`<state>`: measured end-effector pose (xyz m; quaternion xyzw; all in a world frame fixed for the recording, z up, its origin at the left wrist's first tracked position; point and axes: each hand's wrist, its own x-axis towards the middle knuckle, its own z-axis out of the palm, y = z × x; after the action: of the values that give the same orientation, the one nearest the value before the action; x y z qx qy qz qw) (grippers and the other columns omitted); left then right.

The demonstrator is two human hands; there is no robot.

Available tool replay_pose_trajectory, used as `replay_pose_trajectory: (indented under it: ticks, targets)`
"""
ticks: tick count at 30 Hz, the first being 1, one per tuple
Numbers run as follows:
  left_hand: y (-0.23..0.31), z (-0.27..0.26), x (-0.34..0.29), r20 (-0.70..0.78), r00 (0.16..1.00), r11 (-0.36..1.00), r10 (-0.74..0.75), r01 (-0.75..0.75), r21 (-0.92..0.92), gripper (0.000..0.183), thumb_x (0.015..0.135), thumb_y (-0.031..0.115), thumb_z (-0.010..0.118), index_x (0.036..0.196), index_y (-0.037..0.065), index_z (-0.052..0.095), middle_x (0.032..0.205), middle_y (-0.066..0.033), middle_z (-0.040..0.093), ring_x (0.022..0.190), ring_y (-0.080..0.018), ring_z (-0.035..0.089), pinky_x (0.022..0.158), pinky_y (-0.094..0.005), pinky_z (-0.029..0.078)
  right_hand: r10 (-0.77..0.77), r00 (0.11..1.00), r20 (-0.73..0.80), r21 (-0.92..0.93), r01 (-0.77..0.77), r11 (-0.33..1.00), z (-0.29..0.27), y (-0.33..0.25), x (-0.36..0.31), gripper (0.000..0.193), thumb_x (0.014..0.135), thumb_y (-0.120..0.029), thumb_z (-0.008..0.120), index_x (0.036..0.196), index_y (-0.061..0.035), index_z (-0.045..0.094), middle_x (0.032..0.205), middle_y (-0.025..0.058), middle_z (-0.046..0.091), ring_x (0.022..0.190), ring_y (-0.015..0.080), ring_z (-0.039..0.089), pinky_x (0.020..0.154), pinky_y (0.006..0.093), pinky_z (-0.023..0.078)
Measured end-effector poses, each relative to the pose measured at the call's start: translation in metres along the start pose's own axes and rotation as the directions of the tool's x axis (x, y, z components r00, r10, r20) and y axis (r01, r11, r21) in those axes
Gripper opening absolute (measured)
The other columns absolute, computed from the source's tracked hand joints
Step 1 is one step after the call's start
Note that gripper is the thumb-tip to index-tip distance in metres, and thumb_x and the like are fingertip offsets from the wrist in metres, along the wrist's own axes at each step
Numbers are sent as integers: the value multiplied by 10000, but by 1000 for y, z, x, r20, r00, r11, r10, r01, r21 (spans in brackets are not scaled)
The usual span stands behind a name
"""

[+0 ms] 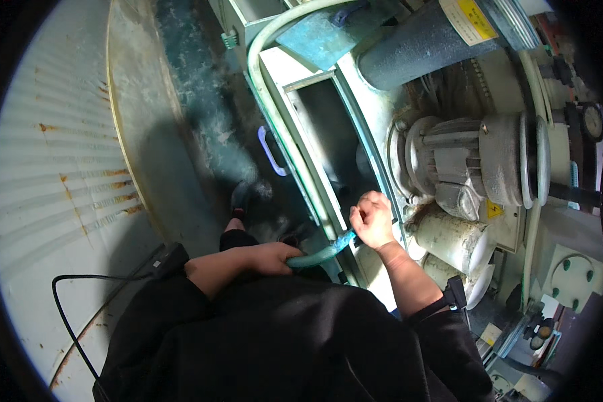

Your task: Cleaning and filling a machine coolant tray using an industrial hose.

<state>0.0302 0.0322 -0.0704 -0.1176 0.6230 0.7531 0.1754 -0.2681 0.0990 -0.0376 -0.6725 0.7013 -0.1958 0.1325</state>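
A green hose bends across in front of my body, with a bright blue stretch close to its right end. My left hand is closed around the hose's left part; most of its fingers are hidden from above. Curled into a fist, my right hand grips the hose where the blue stretch meets it, above the near end of a rectangular opening in a pale machine housing. Whatever part of the hose lies beyond the right fist is hidden.
A purple handle sticks out from the housing's left side. A pale hose follows its edge. Right of the opening are a dusty motor and a thick dark cylinder. A rust-streaked pale wall curves along the left, beside a wet-looking floor.
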Motion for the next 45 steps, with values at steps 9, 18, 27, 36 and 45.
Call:
replay_pose_trajectory:
  ticks: [9, 18, 27, 36, 45]
  targets:
    - [-15, 8, 7, 20, 999, 999, 27, -26, -48, 326, 906, 97, 705, 1214, 16, 635, 1054, -139, 707, 1048, -236, 671, 933, -404, 510, -26, 991, 131, -89, 38, 995, -5, 1, 3, 145, 894, -141, 681, 780, -84, 611, 840, 94, 646, 832, 341, 602, 825, 459, 464]
    - [20, 15, 5, -168, 984, 963, 55, -8, 269, 439, 942, 304, 732, 1276, 51, 602, 1111, -217, 686, 1055, -368, 690, 899, -461, 534, 130, 979, 154, -251, -88, 964, 4, -10, 10, 94, 886, -117, 618, 968, -88, 653, 916, 123, 697, 884, 360, 639, 855, 483, 482]
    - [31, 11, 2, -267, 960, 990, 86, -52, 131, 361, 904, 350, 725, 1046, 42, 601, 1022, -207, 695, 1041, -407, 669, 880, -503, 514, 203, 959, 196, -249, -152, 956, 7, -24, 19, 157, 877, -160, 603, 968, -77, 701, 937, 146, 713, 929, 366, 657, 873, 487, 489]
    - [72, -31, -20, -169, 982, 988, 80, -56, 144, 327, 916, 270, 726, 1148, 50, 660, 1073, -163, 723, 1071, -331, 694, 932, -431, 530, 171, 976, 137, -75, -162, 984, 7, -26, 33, 159, 847, -103, 615, 984, -75, 692, 938, 160, 700, 923, 378, 653, 870, 494, 488]
    - [48, -42, -40, -290, 941, 985, 174, -168, 44, 633, 935, 282, 768, 1458, 31, 515, 1202, -168, 677, 1125, -259, 664, 998, -381, 496, 185, 965, 186, -59, -177, 982, 4, -55, 60, 140, 869, -142, 619, 975, -72, 679, 961, 146, 705, 948, 363, 665, 884, 495, 498]
